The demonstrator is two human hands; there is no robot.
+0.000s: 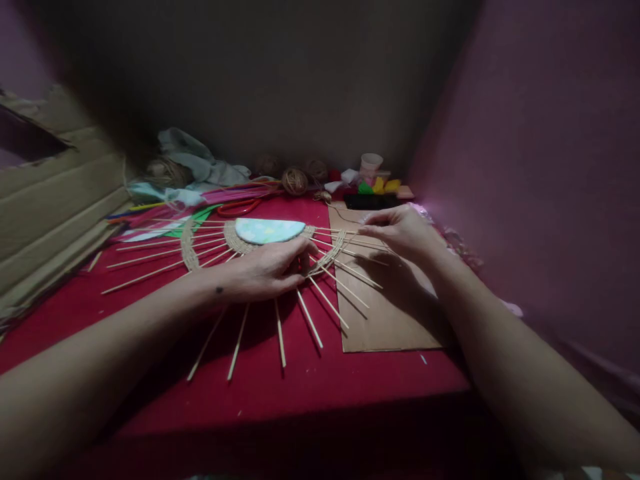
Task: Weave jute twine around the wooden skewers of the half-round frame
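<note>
A half-round fan of thin wooden sticks lies on the red cloth. A pale blue-green half disc forms its centre, edged by woven twine. Further out, a woven twine band crosses the left sticks, and a similar woven band crosses the right ones. My left hand rests over the middle of the fan, its fingers closed on the right band's lower end. Raised to the right of that band, my right hand pinches a strand of twine. The left forearm covers some sticks.
A cardboard sheet lies under the fan's right side. Behind are twine balls, red-handled scissors, a cup, a black object and coloured strips. Corrugated cardboard stands at left; a purple wall rises at right.
</note>
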